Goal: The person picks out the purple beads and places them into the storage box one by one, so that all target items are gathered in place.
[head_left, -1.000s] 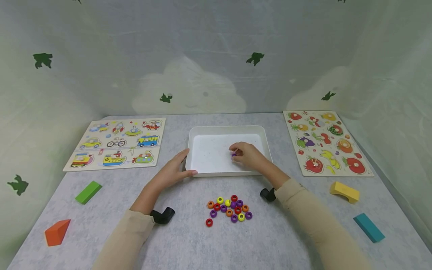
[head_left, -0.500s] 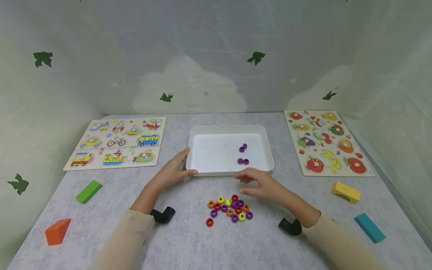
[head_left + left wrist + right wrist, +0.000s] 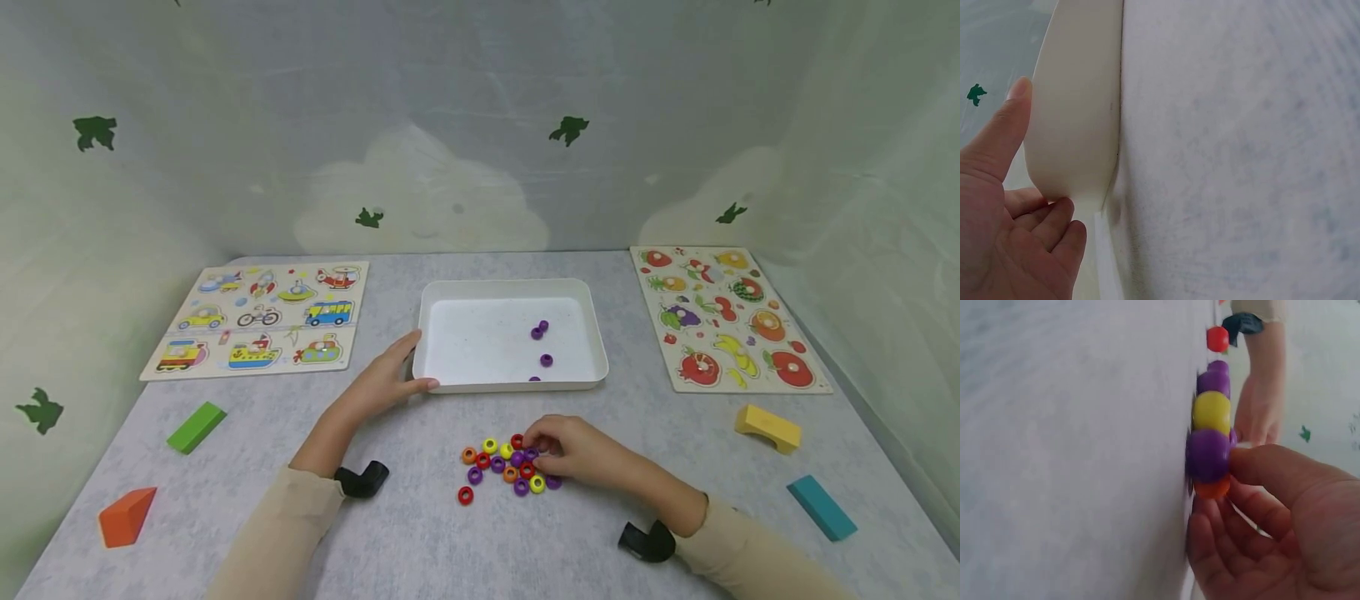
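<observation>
My left hand (image 3: 381,379) holds the near left corner of the white tray (image 3: 517,387), thumb along the front wall and fingers at the side. In the left wrist view, its fingertips touch the tray's rounded corner (image 3: 1072,119). On the table before the tray lies a cluster of red, yellow, orange and purple beads (image 3: 510,473). My right hand (image 3: 581,450) reaches into the cluster's right side, thumb and forefinger pinching a purple bead (image 3: 532,454). In the right wrist view, nearer beads (image 3: 1210,455) partly hide the pinch. Several purple beads (image 3: 547,360) lie inside the tray, one half hidden by its front wall.
A vehicle puzzle board (image 3: 258,321) lies at the back left, a fruit puzzle board (image 3: 723,321) at the back right. Green (image 3: 197,427) and orange (image 3: 127,517) blocks lie left; a yellow arch block (image 3: 767,427) and a teal block (image 3: 821,507) lie right.
My right hand has left the tray, come down to the bead cluster and taken hold of a purple bead there. One purple bead in the tray has rolled to the front wall. Left hand unchanged.
</observation>
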Tool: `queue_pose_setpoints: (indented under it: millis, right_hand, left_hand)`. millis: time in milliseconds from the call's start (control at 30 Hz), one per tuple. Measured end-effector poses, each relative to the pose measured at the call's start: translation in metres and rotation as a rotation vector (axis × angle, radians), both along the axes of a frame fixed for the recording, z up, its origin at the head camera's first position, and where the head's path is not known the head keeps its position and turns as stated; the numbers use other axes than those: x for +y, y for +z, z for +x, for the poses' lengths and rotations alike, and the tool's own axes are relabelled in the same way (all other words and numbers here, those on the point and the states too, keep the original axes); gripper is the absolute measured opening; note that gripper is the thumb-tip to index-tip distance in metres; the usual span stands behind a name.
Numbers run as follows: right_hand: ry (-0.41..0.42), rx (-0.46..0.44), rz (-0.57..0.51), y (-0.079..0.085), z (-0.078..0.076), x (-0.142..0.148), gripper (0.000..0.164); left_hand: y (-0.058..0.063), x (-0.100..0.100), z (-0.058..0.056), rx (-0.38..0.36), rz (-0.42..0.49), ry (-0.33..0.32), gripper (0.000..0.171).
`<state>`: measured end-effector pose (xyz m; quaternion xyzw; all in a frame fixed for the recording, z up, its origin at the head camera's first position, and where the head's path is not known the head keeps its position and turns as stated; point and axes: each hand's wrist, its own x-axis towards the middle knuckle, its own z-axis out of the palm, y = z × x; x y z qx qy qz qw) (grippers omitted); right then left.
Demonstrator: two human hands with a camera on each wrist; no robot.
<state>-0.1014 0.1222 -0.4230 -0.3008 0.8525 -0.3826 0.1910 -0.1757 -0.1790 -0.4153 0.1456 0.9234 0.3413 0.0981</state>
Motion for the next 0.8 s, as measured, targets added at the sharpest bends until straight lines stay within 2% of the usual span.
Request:
queue_pose_setpoints:
  millis: [167,300,467,600,700,800]
  right_hand:
    - [-0.014,0.061,0.053,0.005,-0.001,-0.006,0.015]
    - [-0.057,0.086,-0.016,0.013,-0.010,-0.004,0.015]
    - [-0.146,0.242,-0.164,0.027,-0.043,0.002,0.019]
    - [-0.252,0.307,-0.181,0.028,-0.077,0.005,0.020]
    - [-0.302,0.278,-0.147,0.022,-0.098,0.002,0.019]
    - [-0.330,0.204,-0.051,0.013,-0.111,-0.003,0.019]
  left_hand:
    - [-0.001,-0.001,-0.001,0.001,-0.005,-0.002,0.095]
    - [-0.001,-0.001,0.000,0.003,0.006,-0.005,0.094]
    - [-0.001,-0.001,0.001,0.001,0.013,0.000,0.092]
    - [-0.001,-0.001,0.001,0.003,0.017,0.001,0.092]
    - [-0.001,0.000,0.000,0.003,0.017,0.001,0.093]
    - [0.000,0.000,0.000,0.000,0.014,-0.002,0.094]
